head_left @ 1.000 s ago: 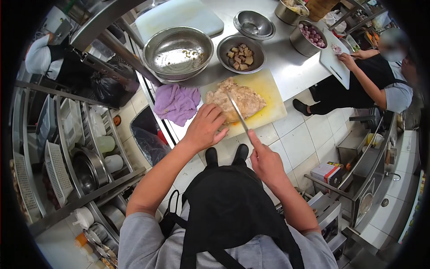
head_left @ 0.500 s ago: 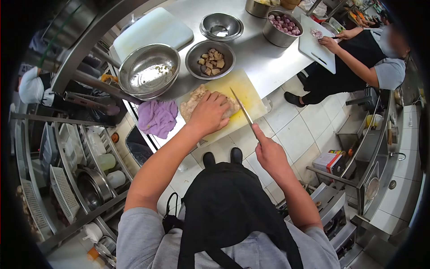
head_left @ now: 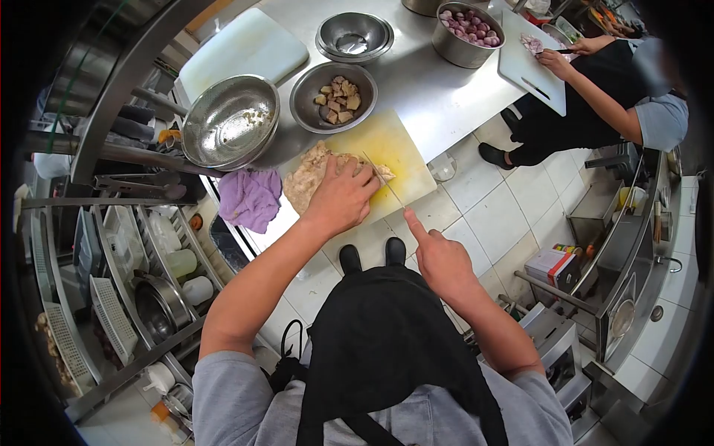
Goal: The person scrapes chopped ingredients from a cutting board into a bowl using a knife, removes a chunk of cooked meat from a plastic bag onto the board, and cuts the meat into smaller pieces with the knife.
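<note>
A pale, cooked-looking slab of meat (head_left: 303,178) lies on a yellow-stained cutting board (head_left: 410,152). My left hand (head_left: 342,195) presses on it with bent fingers, gripping it near its right end. In my right hand (head_left: 444,260) is a knife (head_left: 387,183), its handle mostly hidden by my fingers and my index finger stretched along it. The blade stands edge-down across the right end of the meat, just beside my left fingertips. A small piece of meat (head_left: 385,172) sits on the blade's far side.
Behind the board stand a steel bowl of meat chunks (head_left: 338,100), a perforated bowl (head_left: 230,141), stacked bowls (head_left: 355,37) and a pot of small purple onions (head_left: 470,59). A purple cloth (head_left: 251,199) lies left. A co-worker cuts at another white board (head_left: 532,82).
My right hand has brought the knife leftward from beside the meat onto its right end. My left fingers have bent more on the meat. The whole view has shifted slightly.
</note>
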The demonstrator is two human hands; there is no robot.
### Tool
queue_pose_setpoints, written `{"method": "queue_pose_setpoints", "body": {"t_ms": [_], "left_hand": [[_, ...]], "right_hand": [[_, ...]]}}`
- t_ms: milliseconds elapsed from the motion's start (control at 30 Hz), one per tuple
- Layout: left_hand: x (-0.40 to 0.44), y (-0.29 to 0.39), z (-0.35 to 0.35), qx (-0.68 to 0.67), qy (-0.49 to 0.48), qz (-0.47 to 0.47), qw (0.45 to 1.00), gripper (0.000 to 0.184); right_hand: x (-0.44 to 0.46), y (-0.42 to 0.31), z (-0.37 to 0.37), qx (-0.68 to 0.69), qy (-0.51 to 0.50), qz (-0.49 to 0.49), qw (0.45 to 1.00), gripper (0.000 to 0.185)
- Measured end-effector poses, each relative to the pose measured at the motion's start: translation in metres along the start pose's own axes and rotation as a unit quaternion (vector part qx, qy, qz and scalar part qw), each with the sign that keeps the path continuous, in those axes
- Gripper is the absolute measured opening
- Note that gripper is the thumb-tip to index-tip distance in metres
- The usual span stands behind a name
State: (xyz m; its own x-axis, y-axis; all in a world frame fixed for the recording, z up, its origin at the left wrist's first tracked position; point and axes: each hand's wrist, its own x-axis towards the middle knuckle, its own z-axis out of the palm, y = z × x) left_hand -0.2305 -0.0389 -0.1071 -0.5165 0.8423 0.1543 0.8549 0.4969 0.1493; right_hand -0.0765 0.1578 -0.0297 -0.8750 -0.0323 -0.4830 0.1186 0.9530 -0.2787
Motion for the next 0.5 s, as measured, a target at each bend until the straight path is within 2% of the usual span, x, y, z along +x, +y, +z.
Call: {"method": "queue_pose_setpoints", "body": {"t_ms": [167, 500], "left_hand": [[0.007, 0.002, -0.002, 0.009, -0.059, 0.003, 0.998, 0.044], [0.004, -0.001, 0.002, -0.004, -0.023, 0.006, 1.000, 0.049]], "right_hand": [[-0.008, -0.002, -0.014, -0.025, -0.017, -0.009, 1.000, 0.076], [-0.006, 0.004, -0.018, 0.020, -0.035, -0.007, 0.999, 0.070]]}}
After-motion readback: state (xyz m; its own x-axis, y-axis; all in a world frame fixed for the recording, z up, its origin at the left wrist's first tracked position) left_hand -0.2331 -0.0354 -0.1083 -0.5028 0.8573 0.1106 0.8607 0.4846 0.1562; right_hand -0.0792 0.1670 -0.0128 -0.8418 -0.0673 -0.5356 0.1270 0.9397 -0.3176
